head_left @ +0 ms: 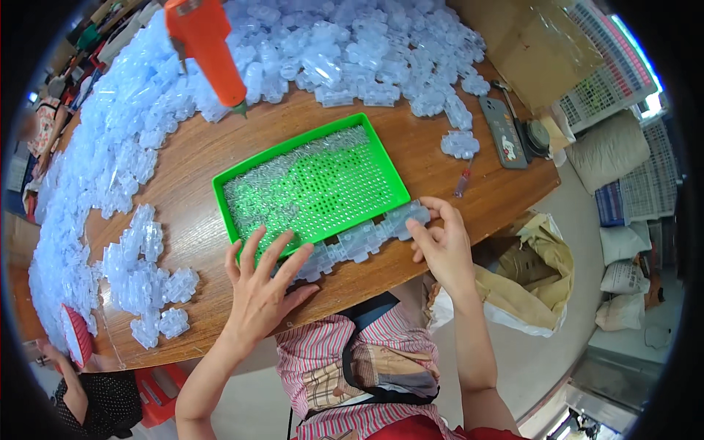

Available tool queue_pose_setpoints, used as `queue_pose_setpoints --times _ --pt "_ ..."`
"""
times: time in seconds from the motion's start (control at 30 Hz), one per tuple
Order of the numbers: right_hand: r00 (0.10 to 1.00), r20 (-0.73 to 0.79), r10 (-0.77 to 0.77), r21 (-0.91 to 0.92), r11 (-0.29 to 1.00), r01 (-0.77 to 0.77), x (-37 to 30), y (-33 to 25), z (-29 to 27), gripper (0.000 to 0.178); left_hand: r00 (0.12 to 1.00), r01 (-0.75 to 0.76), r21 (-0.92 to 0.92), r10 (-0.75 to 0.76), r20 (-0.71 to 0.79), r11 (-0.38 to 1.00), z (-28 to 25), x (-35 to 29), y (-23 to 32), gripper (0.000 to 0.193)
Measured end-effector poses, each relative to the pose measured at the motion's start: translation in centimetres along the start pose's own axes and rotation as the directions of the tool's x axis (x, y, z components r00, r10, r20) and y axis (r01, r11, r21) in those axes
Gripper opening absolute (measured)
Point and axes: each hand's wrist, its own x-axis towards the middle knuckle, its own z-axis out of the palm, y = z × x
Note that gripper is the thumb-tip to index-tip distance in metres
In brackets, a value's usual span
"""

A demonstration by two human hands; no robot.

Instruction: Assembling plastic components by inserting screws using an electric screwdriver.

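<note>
A row of clear plastic pieces lies along the near edge of a green perforated tray. Small silvery metal pieces fill much of the tray, thickest toward its far and left sides. With thumb and fingers, my right hand grips the clear plastic piece at the right end of the row. My left hand is open, fingers spread, over the row's left end and the tray's near left corner. It partly hides the pieces there. An orange electric screwdriver hangs above the tray, bit downward.
Clear plastic pieces are heaped across the far and left table, with a smaller pile nearer. At right lie a red-handled screwdriver and a grey phone. An open sack stands below the table. A co-worker's arm shows lower left.
</note>
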Motion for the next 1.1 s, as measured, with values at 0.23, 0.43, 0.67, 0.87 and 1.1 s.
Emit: queue_pose_setpoints --times 0.23,0.43,0.67,0.87,1.1 --pt "0.906 -0.118 -0.406 -0.294 0.886 0.359 -1.6 -4.0 2.0 0.032 0.999 0.023 -0.065 -0.022 0.030 0.998 -1.5 -0.5 0.1 0.093" --pt "0.725 0.446 -0.525 -0.231 0.715 0.660 1.2 -7.8 8.4 0.035 0.890 0.274 -0.558 -0.426 -0.161 0.784 -5.1 -0.9 -2.5 0.048" --pt "0.685 0.646 -0.338 -0.497 0.494 0.713 4.6 -9.1 13.6 0.061 0.704 0.260 -0.964 -0.694 0.151 0.054 -6.2 -2.8 -5.1 0.029" --pt "0.623 0.666 -0.410 -0.448 0.449 0.773 4.2 -8.1 16.2 0.057 0.693 0.276 -0.959 -0.680 0.240 -0.057 -5.5 -4.7 -5.4 0.027" --pt "0.382 0.793 -0.474 -0.250 0.319 0.914 5.3 -7.9 15.5 0.022 0.736 0.259 -0.964 -0.634 0.238 -0.061 -4.8 -5.6 -5.3 0.022"
